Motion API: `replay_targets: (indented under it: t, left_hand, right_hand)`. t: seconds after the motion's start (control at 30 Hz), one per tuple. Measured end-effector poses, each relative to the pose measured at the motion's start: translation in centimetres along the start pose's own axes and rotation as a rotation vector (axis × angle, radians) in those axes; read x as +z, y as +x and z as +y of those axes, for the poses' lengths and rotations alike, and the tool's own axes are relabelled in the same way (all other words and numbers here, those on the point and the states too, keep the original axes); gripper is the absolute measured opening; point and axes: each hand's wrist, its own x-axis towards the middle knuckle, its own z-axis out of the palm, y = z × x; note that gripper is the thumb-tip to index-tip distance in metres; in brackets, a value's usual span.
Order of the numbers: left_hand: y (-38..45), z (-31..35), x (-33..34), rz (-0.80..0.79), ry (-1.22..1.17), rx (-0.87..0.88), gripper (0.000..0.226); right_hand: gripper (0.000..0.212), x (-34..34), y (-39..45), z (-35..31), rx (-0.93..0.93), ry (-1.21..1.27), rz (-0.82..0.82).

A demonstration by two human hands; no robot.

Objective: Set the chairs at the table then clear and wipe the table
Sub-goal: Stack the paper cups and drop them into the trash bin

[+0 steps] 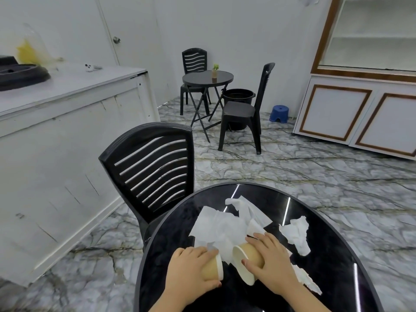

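A round black glossy table fills the lower middle. My left hand is closed around a tan paper cup lying on its side. My right hand grips a second tan paper cup, also on its side, its white rim facing the first cup. Crumpled white tissues lie spread behind the cups, with another tissue piece to the right and one beside my right wrist. A black slatted chair stands pushed against the table's far left edge.
A white counter runs along the left. Farther back stand a small round black table with a potted plant, two black chairs, a black bucket and a blue stool. White cabinets line the right wall.
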Motion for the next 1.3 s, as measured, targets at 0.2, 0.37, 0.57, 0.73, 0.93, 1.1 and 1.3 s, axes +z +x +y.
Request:
replay_targets:
  t: [0.2,0.37,0.57,0.73,0.93,1.1,1.3]
  left_hand:
    - [-1.6,0.1,-1.9,0.022,-0.099,-0.18,0.074]
    - [-4.3,-0.8,-3.3,0.134,-0.216,-0.332,0.076]
    - [-10.1,-2.9,-5.8,0.283,-0.285,-0.533,0.075]
    - [-17.2,-6.3,-7.5,0.377,-0.277,-0.725,0.073]
    - [-29.0,-10.3,-8.3,0.493,-0.328,-1.004,0.076]
    - [-38.5,-12.8,-6.0,0.513,-0.466,-1.229,0.073]
    - [-44.6,-14.5,-0.2,0.53,-0.644,-1.466,0.066]
  right_hand:
    - [0.069,-0.6,-0.3,-0.7,-0.074,0.018,0.049]
    - [0.067,-1.0,0.2,-3.6,-0.194,0.04,0.047]
    - [0.069,1.3,0.5,-9.9,-0.381,0.035,-0.025]
    - [0.067,5.6,-0.8,-17.5,-0.58,0.042,-0.12]
    - [0.067,13.2,-5.6,-27.1,-0.789,0.048,-0.235]
    - [0.071,21.3,-10.9,-31.2,-0.813,0.016,-0.407]
    - [0.058,30.6,-16.0,-29.0,-0.779,-0.086,-0.509]
